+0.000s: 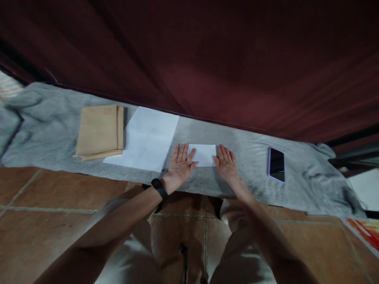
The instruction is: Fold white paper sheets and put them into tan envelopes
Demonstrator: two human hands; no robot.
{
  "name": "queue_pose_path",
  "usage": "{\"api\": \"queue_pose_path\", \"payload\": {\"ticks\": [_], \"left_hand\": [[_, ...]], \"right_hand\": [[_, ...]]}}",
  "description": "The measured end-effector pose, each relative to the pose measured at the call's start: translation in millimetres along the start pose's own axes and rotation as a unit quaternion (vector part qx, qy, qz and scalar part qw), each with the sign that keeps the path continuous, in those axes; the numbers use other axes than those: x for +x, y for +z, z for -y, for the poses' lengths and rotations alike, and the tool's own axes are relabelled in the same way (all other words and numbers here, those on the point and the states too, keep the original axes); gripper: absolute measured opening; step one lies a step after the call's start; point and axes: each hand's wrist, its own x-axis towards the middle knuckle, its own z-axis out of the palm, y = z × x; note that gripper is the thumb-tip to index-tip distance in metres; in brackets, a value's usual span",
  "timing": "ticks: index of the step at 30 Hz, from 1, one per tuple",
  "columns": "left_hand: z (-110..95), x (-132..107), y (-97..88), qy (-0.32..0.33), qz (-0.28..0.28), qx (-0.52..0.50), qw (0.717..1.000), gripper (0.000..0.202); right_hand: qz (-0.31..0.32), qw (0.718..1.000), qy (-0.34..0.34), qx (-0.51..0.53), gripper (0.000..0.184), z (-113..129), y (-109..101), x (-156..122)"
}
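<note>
A small folded white paper [204, 154] lies on a grey cloth [251, 165] spread over the floor. My left hand [180, 165] rests flat on the paper's left end, fingers stretched out, with a black band on the wrist. My right hand [226, 163] lies flat at the paper's right end, fingers together and extended, thumb touching the paper's edge. Neither hand grips anything.
A larger white sheet [146, 138] lies left of my hands, beside a stack of brown envelopes [99, 131]. A phone [276, 164] lies on the cloth to the right. A dark red curtain [207, 59] hangs behind. Brown floor tiles [44, 205] and my knees are below.
</note>
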Motion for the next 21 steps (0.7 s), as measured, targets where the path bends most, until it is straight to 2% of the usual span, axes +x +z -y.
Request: {"api": "queue_pose_path", "payload": {"ticks": [3, 6, 12, 15, 21], "left_hand": [[0, 0, -2.1, 0.005, 0.0, -0.016, 1.0, 0.062], [-2, 0, -5.6, 0.007, 0.004, -0.022, 1.0, 0.061], [-6, 0, -8.9, 0.011, 0.017, 0.01, 1.0, 0.061], [-6, 0, -7.9, 0.012, 0.018, 0.017, 1.0, 0.062], [-6, 0, -9.8, 0.012, 0.026, 0.016, 0.999, 0.062]], "right_hand": [[-0.032, 0.999, -0.004, 0.023, 0.06, 2, -5, 3], [-0.032, 0.997, -0.049, 0.057, 0.058, 17, -11, 5], [0.075, 0.983, -0.148, 0.072, 0.056, 52, -11, -1], [0.093, 0.984, -0.143, 0.051, 0.055, 55, -7, -3], [0.072, 0.99, -0.121, 0.024, 0.054, 52, -4, -4]]}}
